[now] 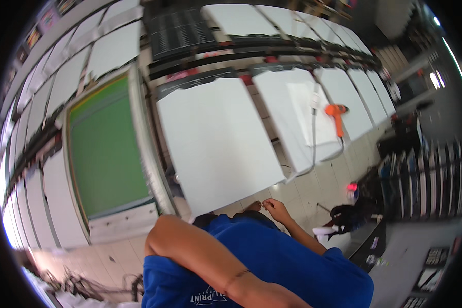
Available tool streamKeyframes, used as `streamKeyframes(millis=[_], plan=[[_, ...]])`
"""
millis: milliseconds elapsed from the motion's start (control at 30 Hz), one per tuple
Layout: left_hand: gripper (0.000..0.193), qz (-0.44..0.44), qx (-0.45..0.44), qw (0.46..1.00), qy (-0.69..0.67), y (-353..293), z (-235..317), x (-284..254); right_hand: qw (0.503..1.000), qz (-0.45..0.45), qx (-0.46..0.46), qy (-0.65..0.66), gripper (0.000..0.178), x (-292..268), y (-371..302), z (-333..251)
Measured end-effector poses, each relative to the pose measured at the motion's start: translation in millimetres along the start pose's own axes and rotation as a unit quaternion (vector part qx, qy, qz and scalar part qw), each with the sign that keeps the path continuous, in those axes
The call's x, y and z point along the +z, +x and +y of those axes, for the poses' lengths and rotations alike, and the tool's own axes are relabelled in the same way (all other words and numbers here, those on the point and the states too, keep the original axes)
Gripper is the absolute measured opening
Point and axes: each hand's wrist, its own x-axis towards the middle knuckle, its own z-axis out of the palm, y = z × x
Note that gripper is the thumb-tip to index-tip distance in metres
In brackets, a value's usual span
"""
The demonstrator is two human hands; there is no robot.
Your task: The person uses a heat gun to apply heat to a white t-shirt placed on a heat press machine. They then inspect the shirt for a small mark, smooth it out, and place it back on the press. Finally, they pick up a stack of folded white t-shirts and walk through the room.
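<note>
My right hand [275, 209] is low in front of my body, past the near right corner of a white printing pallet [220, 138]. Its fingers are loosely curled in, and I see nothing in them. My left arm is bent, its elbow near the lower corner of a framed screen. The forearm crosses my blue shirt [287, 262] and leaves the picture below, so my left hand is out of sight. The green mesh screen [108, 149] in its pale frame [141, 133] sits over pallets on the left.
An orange heat gun [338, 117] lies on a white sheet [303, 102] over the right-hand pallet; its grey cable [313, 133] hangs past the edge. Rows of white pallets [241, 20] extend behind. A rack of upright frames [421, 179] stands at right. Floor tiles [318, 179] show below.
</note>
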Motion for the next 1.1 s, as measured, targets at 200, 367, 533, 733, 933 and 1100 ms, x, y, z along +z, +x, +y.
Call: streamKeyframes(millis=[200,367,533,733,933,1100], plan=[[0.021,-0.044,-0.075,0.996,-0.029,9.9,-27.2,94.3,0.982,0.051,0.175,-0.044,0.037,-79.6,-53.3,141.3],[0.022,-0.081,-0.398,0.911,-0.071,-55.2,-81.1,218.6,0.972,0.061,0.218,0.067,0.034,-148.2,-59.0,199.5],[0.035,0.006,-0.703,0.674,-0.225,-176.0,-138.7,333.1,0.966,0.238,0.063,0.078,0.033,-262.5,7.8,172.9],[0.050,-0.011,-0.783,0.583,-0.217,-183.8,-189.3,400.4,0.905,0.419,-0.046,-0.053,0.039,-409.7,115.0,70.7],[0.036,-0.049,-0.786,0.542,-0.294,-189.3,-250.6,448.0,0.916,0.379,-0.009,-0.134,0.062,-472.0,198.5,57.2],[0.035,-0.174,-0.748,0.569,-0.295,-159.6,-263.8,486.7,0.954,0.272,0.061,-0.111,0.059,-491.3,230.0,75.7]])
